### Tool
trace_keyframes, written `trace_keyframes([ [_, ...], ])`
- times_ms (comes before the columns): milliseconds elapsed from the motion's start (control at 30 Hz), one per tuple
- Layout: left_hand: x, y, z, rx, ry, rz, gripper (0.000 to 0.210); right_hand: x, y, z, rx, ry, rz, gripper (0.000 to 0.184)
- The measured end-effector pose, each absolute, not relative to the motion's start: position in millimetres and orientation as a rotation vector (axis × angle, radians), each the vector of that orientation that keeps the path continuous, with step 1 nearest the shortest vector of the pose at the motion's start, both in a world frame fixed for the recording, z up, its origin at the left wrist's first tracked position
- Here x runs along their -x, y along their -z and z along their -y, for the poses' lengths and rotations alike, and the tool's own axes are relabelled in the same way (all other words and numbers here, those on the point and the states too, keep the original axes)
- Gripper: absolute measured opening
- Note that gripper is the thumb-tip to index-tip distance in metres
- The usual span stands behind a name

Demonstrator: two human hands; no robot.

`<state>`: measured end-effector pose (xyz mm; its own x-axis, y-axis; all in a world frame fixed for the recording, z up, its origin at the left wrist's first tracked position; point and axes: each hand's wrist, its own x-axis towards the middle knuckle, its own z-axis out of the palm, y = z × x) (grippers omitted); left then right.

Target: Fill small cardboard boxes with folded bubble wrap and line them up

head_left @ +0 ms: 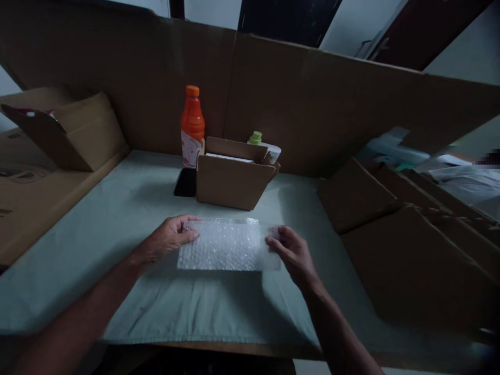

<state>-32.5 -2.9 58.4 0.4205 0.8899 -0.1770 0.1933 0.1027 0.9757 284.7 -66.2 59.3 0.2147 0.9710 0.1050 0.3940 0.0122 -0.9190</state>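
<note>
A clear sheet of bubble wrap (222, 247) is stretched between my hands, over the pale green cloth on the table. My left hand (174, 235) pinches its left end, thumb on top. On the other end, the thumb and fingers of my right hand (289, 249) are closed round the right edge. The bubble wrap looks folded or doubled, with a second layer showing along its far edge; whether anything lies inside it, I cannot tell. Just beyond it stands a small open cardboard box (232, 179) with something white and flat inside.
An orange bottle (192, 127) and a dark phone (185, 183) are left of the small box. Behind it is a green-capped container (255, 138). Open cardboard boxes (414, 260) line the right side, another box (91, 130) the left. A cardboard wall (312, 99) closes the back.
</note>
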Motion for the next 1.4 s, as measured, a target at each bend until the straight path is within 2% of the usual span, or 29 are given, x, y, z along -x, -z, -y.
trace_keyframes([
  [200, 26, -37, -38, -1.962, -0.466, -1.591, 0.038, -270, -26, 17, 1.874, -0.552, 1.522, 0.027],
  [367, 18, -23, -42, -2.007, -0.34, -1.723, 0.041, -277, -20, 16, 2.074, -0.341, 1.604, 0.037],
  [467, 15, -25, -39, -2.021, -0.268, -1.761, 0.038, -276, -17, 16, 2.08, -0.297, 1.659, 0.04],
  [667, 8, -23, -33, -2.06, -0.278, -1.768, 0.015, -264, -9, 10, 1.947, -0.395, 1.637, 0.026],
  [767, 8, -21, -31, -2.01, -0.375, -1.774, 0.009, -268, -8, 14, 1.861, -0.509, 1.584, 0.035],
  [933, 13, -26, -27, -1.835, -0.54, -1.708, 0.016, -275, -12, 27, 1.732, -0.773, 1.523, 0.066],
  [1000, 14, -27, -24, -1.768, -0.583, -1.669, 0.018, -275, -16, 34, 1.684, -0.877, 1.493, 0.06],
  [1100, 14, -24, -22, -1.685, -0.624, -1.625, 0.019, -278, -25, 46, 1.64, -0.969, 1.444, 0.039],
  [1233, 13, -20, -23, -1.626, -0.666, -1.611, 0.018, -287, -30, 61, 1.658, -1.027, 1.384, 0.039],
  [1400, 12, -18, -25, -1.632, -0.675, -1.64, 0.014, -296, -25, 69, 1.725, -1.12, 1.337, 0.028],
])
